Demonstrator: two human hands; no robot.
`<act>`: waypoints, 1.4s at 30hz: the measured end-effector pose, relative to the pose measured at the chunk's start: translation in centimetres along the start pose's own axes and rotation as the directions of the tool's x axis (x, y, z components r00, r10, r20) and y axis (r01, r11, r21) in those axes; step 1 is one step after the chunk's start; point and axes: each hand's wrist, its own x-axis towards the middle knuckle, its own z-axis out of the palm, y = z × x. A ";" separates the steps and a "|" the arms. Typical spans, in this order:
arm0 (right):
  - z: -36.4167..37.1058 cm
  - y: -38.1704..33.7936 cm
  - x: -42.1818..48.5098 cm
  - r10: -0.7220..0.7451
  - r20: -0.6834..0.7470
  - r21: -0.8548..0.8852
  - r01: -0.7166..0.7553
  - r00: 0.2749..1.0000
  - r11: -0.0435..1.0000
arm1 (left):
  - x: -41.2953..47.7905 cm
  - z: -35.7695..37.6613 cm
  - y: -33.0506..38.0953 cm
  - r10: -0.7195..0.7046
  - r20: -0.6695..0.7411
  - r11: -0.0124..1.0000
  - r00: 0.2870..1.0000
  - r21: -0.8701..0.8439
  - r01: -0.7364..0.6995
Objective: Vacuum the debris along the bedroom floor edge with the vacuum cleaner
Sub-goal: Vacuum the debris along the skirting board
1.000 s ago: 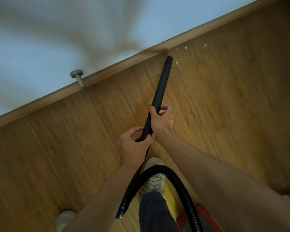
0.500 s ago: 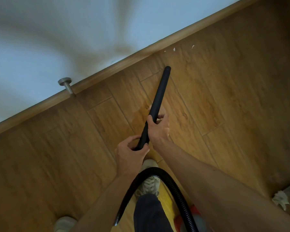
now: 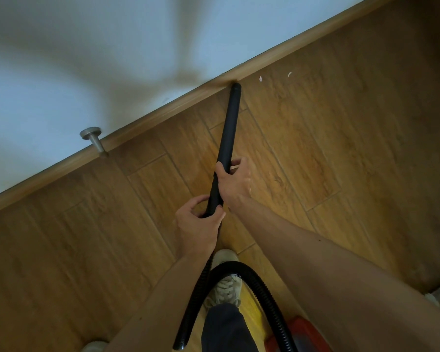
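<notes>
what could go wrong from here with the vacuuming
The wand tip sits right at the skirting board, with two white scraps further right along the edge; it might scuff the wood or miss them. The hose loops close by the shoe, so a sideways step might snag it.

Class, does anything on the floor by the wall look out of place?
Yes: two white scraps lie on the wood floor by the skirting board, right of the vacuum tube, not yet picked up.
</notes>
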 end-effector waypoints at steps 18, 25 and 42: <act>-5.8 -2.1 4.4 0.063 -0.058 0.022 -0.062 0.996 0.998 | -0.1 6.1 4.9 -0.009 0.013 0.998 1.000 0.057 0.008; -6.0 -3.4 4.2 0.053 -0.010 0.010 -0.053 0.999 0.999 | -0.5 5.4 6.7 -0.121 0.021 0.990 0.992 -0.064 0.122; -6.6 -4.4 4.8 0.219 -0.089 0.171 -0.201 0.972 0.964 | 1.4 4.8 9.2 -0.155 0.146 0.987 0.977 0.069 0.146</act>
